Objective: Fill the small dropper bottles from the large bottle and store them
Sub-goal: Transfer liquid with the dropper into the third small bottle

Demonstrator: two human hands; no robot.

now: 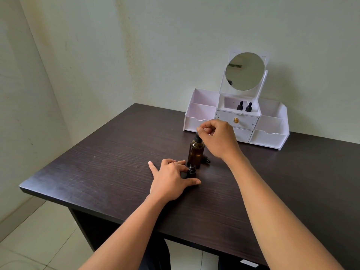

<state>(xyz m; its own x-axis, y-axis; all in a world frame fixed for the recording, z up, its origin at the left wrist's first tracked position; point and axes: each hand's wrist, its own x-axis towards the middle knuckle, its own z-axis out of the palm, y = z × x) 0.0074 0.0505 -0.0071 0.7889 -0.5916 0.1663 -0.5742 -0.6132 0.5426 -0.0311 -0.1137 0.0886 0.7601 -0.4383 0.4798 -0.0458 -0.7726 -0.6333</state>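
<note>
- Desk [97,172]: dark woodgrain, bears everything.
- Organizer [202,114]: white, at the back, with a mirror [245,71].
- Right hand [218,137]: pinches the dropper [198,137] atop the large bottle [195,152], probably to draw liquid.
- Left hand [169,178]: thumb and fingers grip the open small bottle [191,170], steadying it just before the large one.
- Stored bottles [240,105]: two, capped, in the middle tray.
- No legible labels.

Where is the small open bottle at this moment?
In the head view, the small open bottle stands near the middle of the dark table, just in front of the large amber bottle, held by the left hand.
</note>
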